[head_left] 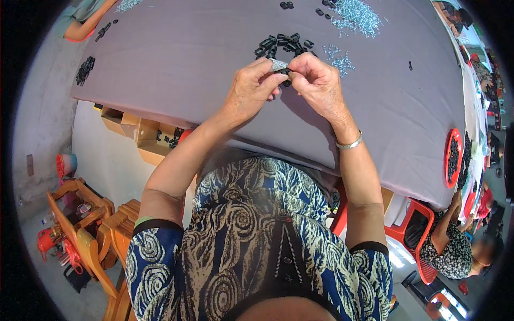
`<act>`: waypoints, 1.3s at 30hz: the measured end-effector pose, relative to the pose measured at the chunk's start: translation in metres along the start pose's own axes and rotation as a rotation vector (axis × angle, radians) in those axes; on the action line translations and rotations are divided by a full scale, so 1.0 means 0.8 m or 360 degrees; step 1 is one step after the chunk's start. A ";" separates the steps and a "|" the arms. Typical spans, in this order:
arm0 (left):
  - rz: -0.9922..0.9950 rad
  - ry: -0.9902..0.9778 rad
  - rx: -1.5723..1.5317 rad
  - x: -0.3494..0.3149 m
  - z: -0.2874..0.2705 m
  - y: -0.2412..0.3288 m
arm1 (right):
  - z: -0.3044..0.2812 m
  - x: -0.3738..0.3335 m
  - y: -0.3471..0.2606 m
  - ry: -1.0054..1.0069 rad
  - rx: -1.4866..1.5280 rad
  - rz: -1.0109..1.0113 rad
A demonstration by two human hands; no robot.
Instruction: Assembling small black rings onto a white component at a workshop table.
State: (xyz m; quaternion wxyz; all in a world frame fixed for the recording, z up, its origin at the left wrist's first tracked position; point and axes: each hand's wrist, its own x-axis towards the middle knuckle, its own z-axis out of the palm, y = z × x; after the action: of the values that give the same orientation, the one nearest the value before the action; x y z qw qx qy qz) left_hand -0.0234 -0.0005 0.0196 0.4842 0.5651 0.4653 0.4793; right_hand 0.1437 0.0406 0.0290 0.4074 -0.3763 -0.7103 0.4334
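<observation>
My left hand (250,88) and my right hand (319,85) meet above the table. Between their fingertips is a small black plastic part (286,77), gripped by the left thumb and fingers. The right thumb and forefinger pinch at its end; whether they hold a separate tiny piece is hidden. A silvery-grey covering (278,65) shows at the left forefinger. Just beyond the hands, a heap of black plastic parts (281,43) lies in a loose arc. Small metal springs (340,61) are scattered to its right, close to my right hand.
A larger pile of springs (356,20) lies farther back on the grey tablecloth (176,59). Black parts (85,71) sit at the left edge. At right stands a red tray (453,158) of black pieces. Cardboard boxes (152,140) are below the near edge; another person (450,241) sits right.
</observation>
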 end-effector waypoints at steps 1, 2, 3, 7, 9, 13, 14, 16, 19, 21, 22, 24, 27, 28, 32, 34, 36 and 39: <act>0.0022 -0.0003 -0.0008 0.000 0.000 -0.001 | -0.001 0.000 -0.001 0.0000 -0.0059 -0.0009; 0.0025 -0.0004 -0.0007 0.000 0.000 -0.002 | -0.001 0.000 0.001 0.0001 -0.0061 -0.0012; 0.0031 -0.0017 -0.0013 -0.001 0.000 -0.003 | -0.001 0.000 0.004 -0.0005 -0.0025 -0.0038; 0.0075 -0.0029 0.0094 -0.002 0.001 0.004 | -0.004 0.000 0.006 -0.0017 0.0008 -0.0018; 0.0099 -0.0022 0.0113 -0.001 0.001 0.000 | -0.004 0.000 0.005 -0.0005 -0.0053 -0.0049; 0.0133 0.0013 0.0219 -0.001 0.002 0.003 | -0.002 0.000 0.001 0.0018 -0.0181 -0.0079; 0.0131 0.0014 0.0220 -0.001 0.001 0.003 | -0.001 0.000 0.003 0.0017 -0.0178 -0.0078; 0.0124 0.0003 0.0270 -0.001 0.002 0.004 | -0.001 0.000 0.005 0.0026 -0.0165 -0.0100; 0.0022 0.0036 0.0199 -0.001 0.004 0.004 | -0.001 -0.001 0.006 0.0015 -0.0154 -0.0066; -0.0034 0.0040 0.0129 -0.002 0.006 0.000 | 0.002 -0.002 0.009 0.0026 -0.0164 -0.0081; -0.0088 0.0045 0.0059 -0.002 0.006 -0.001 | 0.003 -0.002 0.010 0.0037 -0.0176 -0.0098; -0.0105 0.0059 0.0047 -0.002 0.008 0.000 | 0.003 -0.001 0.007 0.0034 -0.0165 -0.0082; -0.0125 0.0067 0.0059 -0.004 0.008 0.002 | 0.005 -0.003 0.012 0.0032 -0.0153 -0.0073; -0.0123 0.0063 0.0085 -0.004 0.008 0.002 | 0.006 -0.004 0.013 0.0031 -0.0153 -0.0087; -0.0182 0.0042 0.0034 0.000 0.001 -0.004 | 0.011 -0.004 0.010 0.0022 -0.0188 -0.0096; -0.0132 -0.0056 -0.0034 0.004 -0.003 -0.007 | 0.012 -0.004 0.010 0.0040 -0.0260 -0.0139; -0.0156 -0.0075 -0.0063 0.007 -0.005 -0.008 | 0.013 -0.004 0.008 0.0050 -0.0259 -0.0112; -0.0196 -0.0140 -0.0100 0.013 -0.007 -0.007 | 0.010 -0.002 0.011 0.0073 -0.0217 -0.0069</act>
State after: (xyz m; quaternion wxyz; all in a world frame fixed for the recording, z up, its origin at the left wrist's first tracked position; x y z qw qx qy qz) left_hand -0.0284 0.0109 0.0153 0.5502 0.5404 0.4622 0.4378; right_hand 0.1382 0.0398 0.0183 0.4062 -0.3976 -0.7366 0.3665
